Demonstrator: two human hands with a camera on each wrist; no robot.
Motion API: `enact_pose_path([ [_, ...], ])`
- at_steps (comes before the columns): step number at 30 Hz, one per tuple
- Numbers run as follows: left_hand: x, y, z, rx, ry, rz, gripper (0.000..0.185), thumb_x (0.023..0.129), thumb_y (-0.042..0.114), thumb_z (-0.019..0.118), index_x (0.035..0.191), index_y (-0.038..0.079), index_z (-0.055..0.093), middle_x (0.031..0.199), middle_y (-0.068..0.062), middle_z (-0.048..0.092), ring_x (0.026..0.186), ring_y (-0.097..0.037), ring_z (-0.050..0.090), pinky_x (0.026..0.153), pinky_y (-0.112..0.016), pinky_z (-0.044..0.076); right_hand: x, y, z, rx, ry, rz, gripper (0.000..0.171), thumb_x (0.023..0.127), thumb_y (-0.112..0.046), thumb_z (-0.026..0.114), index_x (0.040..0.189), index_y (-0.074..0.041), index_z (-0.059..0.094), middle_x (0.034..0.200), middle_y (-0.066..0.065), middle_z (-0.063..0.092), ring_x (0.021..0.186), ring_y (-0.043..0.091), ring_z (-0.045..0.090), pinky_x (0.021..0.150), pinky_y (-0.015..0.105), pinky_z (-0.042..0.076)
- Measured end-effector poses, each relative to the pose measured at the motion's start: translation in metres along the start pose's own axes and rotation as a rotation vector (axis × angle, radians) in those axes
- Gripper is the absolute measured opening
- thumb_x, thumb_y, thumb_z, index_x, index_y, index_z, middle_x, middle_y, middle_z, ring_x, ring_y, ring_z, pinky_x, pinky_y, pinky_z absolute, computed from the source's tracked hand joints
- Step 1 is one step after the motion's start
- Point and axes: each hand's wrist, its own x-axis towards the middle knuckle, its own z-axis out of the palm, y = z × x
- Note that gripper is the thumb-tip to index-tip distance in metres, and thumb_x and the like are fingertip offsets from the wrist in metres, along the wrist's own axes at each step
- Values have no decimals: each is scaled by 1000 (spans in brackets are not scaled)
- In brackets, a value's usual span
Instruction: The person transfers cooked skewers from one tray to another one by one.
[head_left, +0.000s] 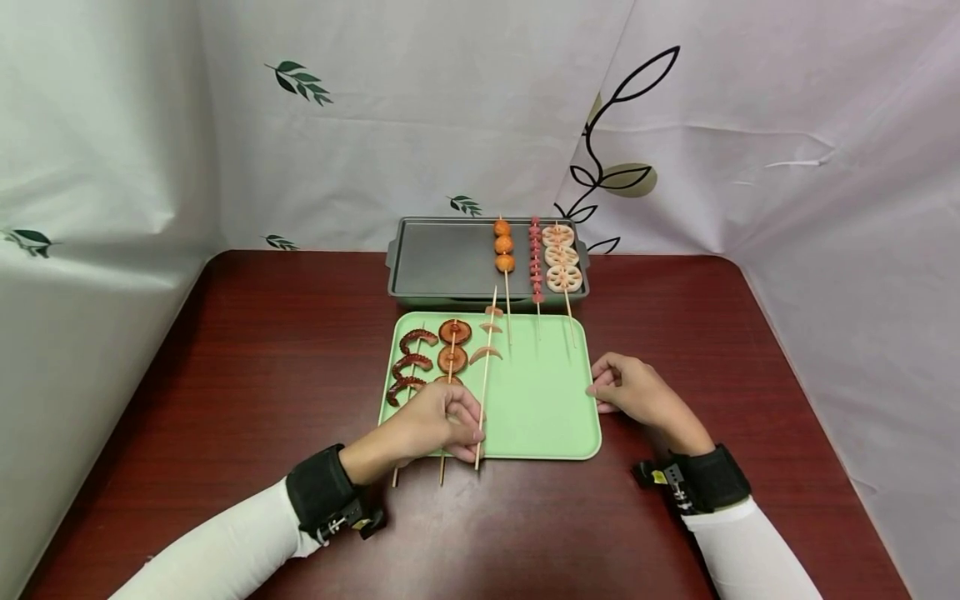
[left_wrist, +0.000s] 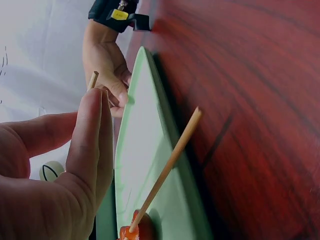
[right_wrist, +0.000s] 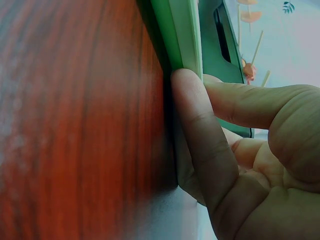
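Left grip (head_left: pixel 433 423), right grip (head_left: pixel 636 392) — pinched

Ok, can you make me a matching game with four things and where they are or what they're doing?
1. left hand
2. right hand
3. white slices with holes
4. round brown slices

A. on the grey pan
B. pinches the edge of the green tray
C. over the green tray
D. holds a skewer with thin pinkish pieces

Pairs: 1-D, 2-B, 3-A, 4-C
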Motion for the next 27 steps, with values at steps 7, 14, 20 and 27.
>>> enact_pose_path([
  [7,-2,-7,2,-32,-3,-4,19,89,-13,67,104,-17,56,80,-13,68,68,-20,73,71,-36,67,0,0,0,3,3,4,21,97,-7,69,112,5,61,92,14,67,75,18,71,68,27,64],
  [14,-5,-13,3,-16,-2,-6,19,89,-13,66,105,-18,56,81,-14,69,68,-20,73,70,-36,67,0,0,1,3,2,8,21,97,-8,69,113,5,61,92,14,67,76,18,71,69,27,65],
  [20,-9,-18,5,-22,0,-16,16,89,-13,65,103,-15,57,83,-16,68,69,-21,73,71,-37,67,0,0,0,0,-6,-2,21,97,-7,69,113,5,61,91,14,67,76,18,71,69,27,64],
  [27,-8,-24,5,-54,10,-29,17,88,-14,65,102,-16,56,80,-14,68,68,-20,73,70,-36,67,0,-1,-1,2,-10,-5,22,98,-8,69,113,5,60,91,14,66,76,18,71,69,27,64],
])
